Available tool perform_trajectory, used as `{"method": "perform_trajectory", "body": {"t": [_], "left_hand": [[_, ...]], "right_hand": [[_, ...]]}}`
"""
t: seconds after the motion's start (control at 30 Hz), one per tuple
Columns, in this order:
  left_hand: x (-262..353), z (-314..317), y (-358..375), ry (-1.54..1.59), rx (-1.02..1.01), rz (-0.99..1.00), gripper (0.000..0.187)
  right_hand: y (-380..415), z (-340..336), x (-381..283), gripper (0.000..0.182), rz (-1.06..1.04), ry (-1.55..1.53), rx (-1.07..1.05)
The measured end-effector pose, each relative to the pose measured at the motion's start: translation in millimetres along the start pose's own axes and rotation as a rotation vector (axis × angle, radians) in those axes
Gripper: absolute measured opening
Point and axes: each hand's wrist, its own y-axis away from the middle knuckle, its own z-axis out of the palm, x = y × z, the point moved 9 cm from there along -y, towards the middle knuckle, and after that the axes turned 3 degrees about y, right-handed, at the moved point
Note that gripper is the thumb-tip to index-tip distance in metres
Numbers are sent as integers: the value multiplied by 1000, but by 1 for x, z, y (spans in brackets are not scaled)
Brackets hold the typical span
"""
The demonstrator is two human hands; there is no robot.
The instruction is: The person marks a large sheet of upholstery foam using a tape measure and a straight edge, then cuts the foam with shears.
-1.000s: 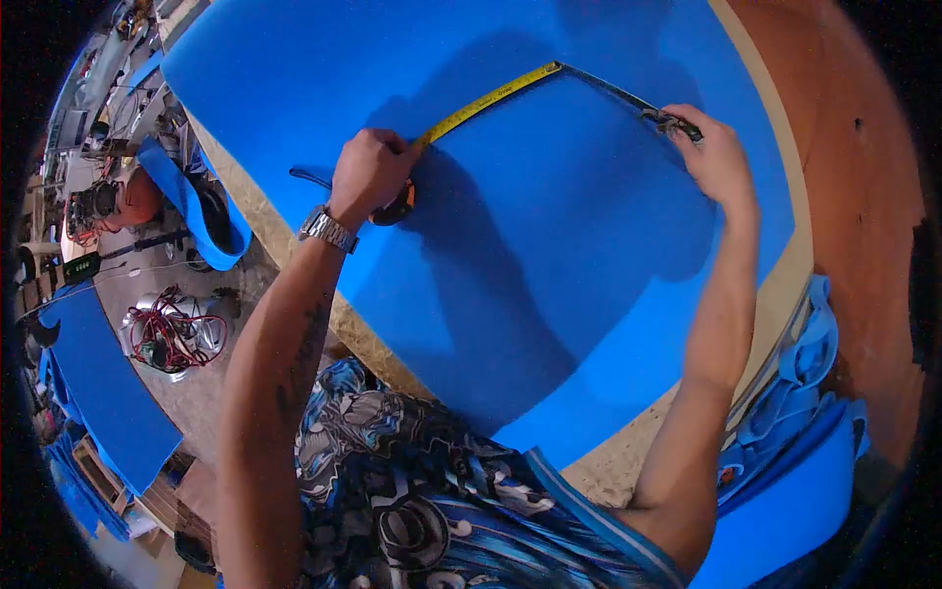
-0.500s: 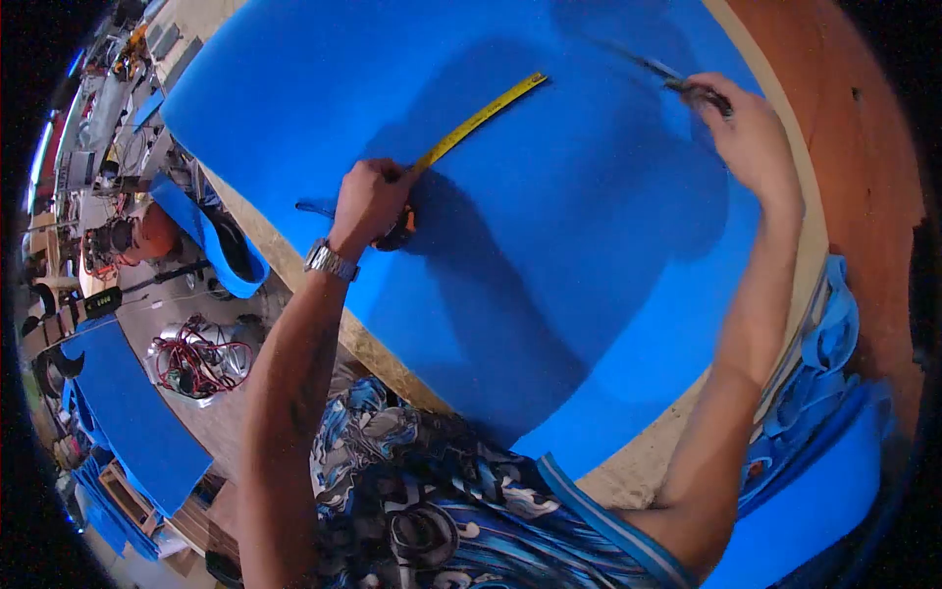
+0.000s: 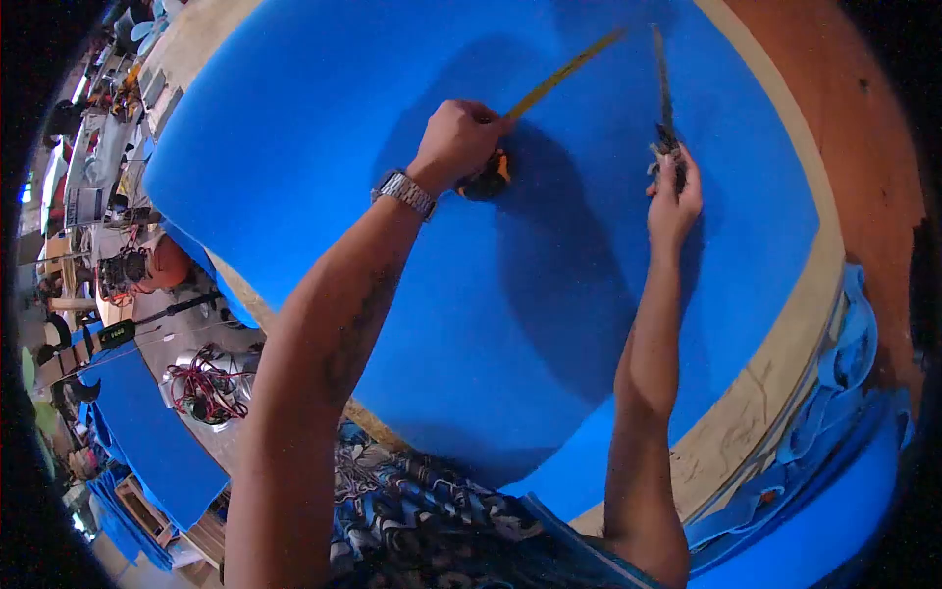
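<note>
On a broad blue sheet [image 3: 471, 324], my left hand [image 3: 461, 142] is closed around a tape measure [image 3: 488, 179], its black and orange case showing beneath the fingers. The yellow tape blade [image 3: 564, 74] stretches out toward the upper right. My right hand [image 3: 675, 196] grips a long, thin-bladed tool [image 3: 662, 93] by its dark handle, the blade pointing up and away. Blur hides whether it is a knife or scissors. The blade's tip lies near the free end of the tape, a small gap apart.
Pale board edging [image 3: 814, 167] runs under the sheet's right side. Blue offcuts [image 3: 834, 363] hang at the lower right. On the left are a metal container with red cables [image 3: 209, 385], an orange bucket-like object [image 3: 167, 263] and another blue piece [image 3: 157, 422].
My left hand has carried the tape measure up and to the right. My right hand has moved left and down, turning the tool's blade from leftward to pointing away.
</note>
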Motion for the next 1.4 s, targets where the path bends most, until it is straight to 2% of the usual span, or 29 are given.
{"method": "perform_trajectory", "body": {"t": [0.03, 0.13, 0.23, 0.33, 0.43, 0.53, 0.63, 1.03, 1.13, 1.23, 1.33, 1.4], "left_hand": [[-10, 4, -7, -46, 9, -44, 33], [-19, 12, -16, -154, -40, -20, 31], [-1, 2, -12, -232, 47, -101, 29], [-9, 1, -24, -378, 18, 165, 28], [-15, -4, -23, -339, 121, 68, 28], [-8, -6, -11, -230, 129, -52, 27], [-9, -3, -11, -287, 103, -3, 34], [-8, -6, -6, -273, 139, -86, 35], [-7, -6, -8, -240, 162, -34, 36], [-9, -5, -14, -356, 124, -59, 34], [-14, -4, -15, -321, 99, -78, 30], [-16, -5, -12, -274, 116, -85, 29]], "right_hand": [[-1, -1, 3, 29, 37, -44, 2], [-1, -2, -3, 29, -37, -54, -14], [-7, -3, 5, 29, -46, -82, -45], [-6, -2, 5, 28, -23, -166, -36], [-6, -1, 8, 28, -1, -128, -36], [-6, -2, 8, 28, 4, -85, -37], [-6, -3, 4, 28, -11, -81, -44], [-5, 0, 2, 27, 10, 4, -43], [-7, 3, 1, 26, 9, -25, -71], [-12, -3, 4, 25, 117, -127, -131], [-30, -16, -20, 25, 17, -55, -123], [-39, -20, -20, 25, 40, -42, -127]]}}
